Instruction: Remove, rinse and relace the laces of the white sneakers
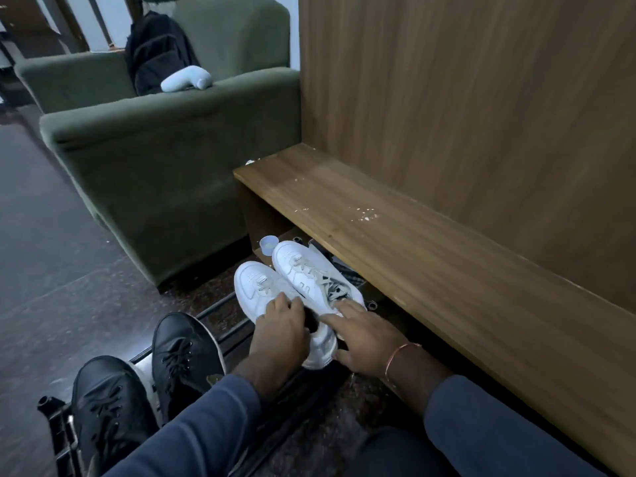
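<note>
Two white sneakers stand side by side on the dark floor, toes pointing away, in front of the low wooden bench. The left sneaker (249, 280) and the right sneaker (299, 263) both carry greyish laces (325, 287), threaded and loosely bunched on the right one. My left hand (280, 327) grips the left sneaker at its opening, fingers curled over the tongue area. My right hand (366, 339) rests on the rear of the right sneaker with fingers stretched out and the thumb by the heel. Both heels are partly hidden under my hands.
A wooden bench (430, 256) runs along the right, with an open shelf below holding a small blue cup (268, 244). A green sofa (165, 187) stands behind the sneakers. A pair of black shoes (148, 380) sits on a rack at lower left.
</note>
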{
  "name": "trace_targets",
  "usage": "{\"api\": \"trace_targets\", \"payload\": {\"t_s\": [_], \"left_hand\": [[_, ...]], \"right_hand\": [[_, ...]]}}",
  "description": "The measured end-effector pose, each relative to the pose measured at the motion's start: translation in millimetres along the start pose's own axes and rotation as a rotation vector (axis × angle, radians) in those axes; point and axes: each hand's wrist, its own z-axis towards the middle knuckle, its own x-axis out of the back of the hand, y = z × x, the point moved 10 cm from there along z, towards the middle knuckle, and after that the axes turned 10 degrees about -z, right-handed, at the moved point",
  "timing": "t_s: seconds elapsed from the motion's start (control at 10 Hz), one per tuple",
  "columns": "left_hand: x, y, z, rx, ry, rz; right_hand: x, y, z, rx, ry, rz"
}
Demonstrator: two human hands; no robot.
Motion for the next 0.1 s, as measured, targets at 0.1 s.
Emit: {"api": "trace_targets", "payload": {"t_s": [0.1], "left_hand": [[3.0, 72.2, -14.2, -0.260, -0.015, 0.056]], "right_hand": [[14.2, 8.5, -22.3, -0.012, 0.055, -0.016]]}}
